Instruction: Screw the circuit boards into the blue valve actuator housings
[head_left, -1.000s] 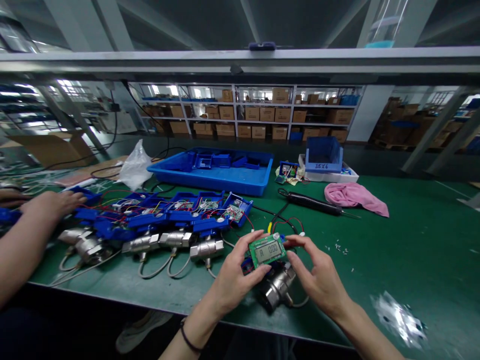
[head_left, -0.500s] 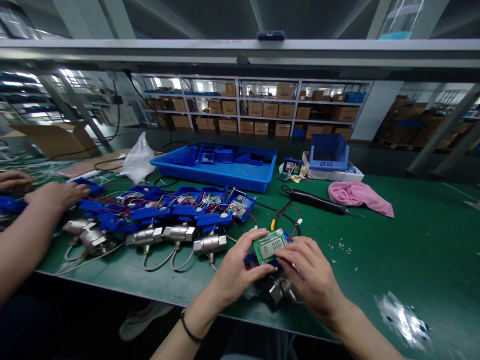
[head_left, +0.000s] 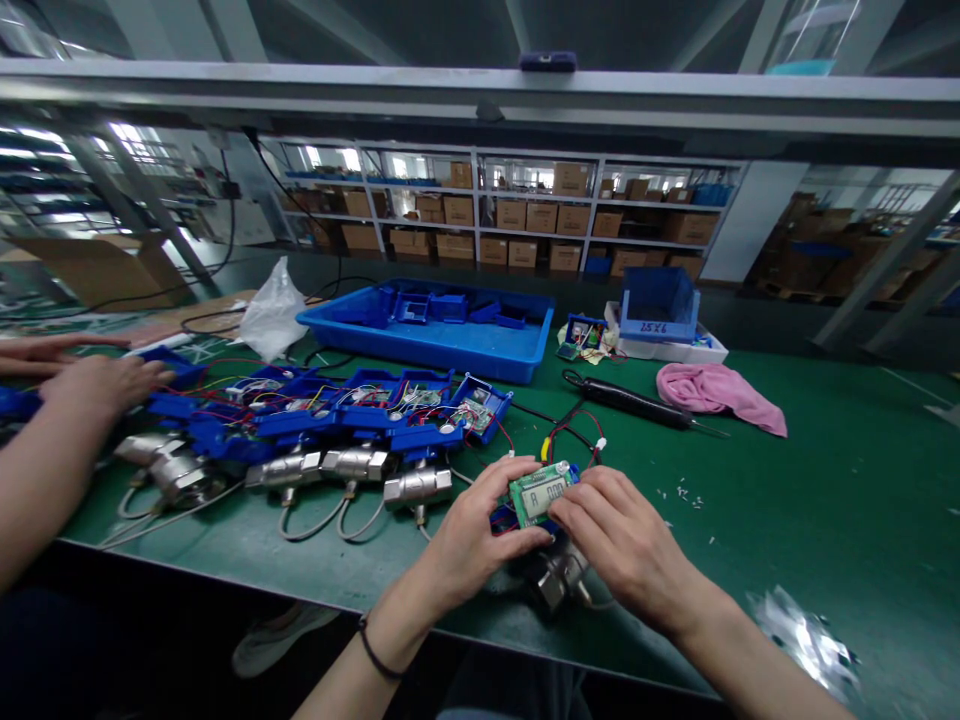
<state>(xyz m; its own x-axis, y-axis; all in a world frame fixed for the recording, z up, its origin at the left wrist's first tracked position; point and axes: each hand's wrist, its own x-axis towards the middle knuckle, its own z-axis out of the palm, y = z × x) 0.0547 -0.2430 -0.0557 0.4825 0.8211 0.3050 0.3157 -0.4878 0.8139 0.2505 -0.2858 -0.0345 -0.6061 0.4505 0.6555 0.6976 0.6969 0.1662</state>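
My left hand is closed on the left edge of a green circuit board with a lit-looking LCD, thumb below and fingers above. The fingers of my right hand are bent together and pinch the board's right side, partly covering the display digits. Beneath the board sits a blue housing, mostly hidden, on a metal valve body. Red wires with a white connector rise behind the board. To the left stand several metal valves with open blue housings full of wires and boards.
A blue tray holding blue housing parts lies behind. Farther right are a black tool with a thin metal shaft, a pink cloth, a blue bin and a clear plastic bag. Another person's hand reaches in at left.
My right fingers have shifted slightly over the display, covering more of its last digits. The board is tilted a little differently. The other person's hands have moved slightly left.
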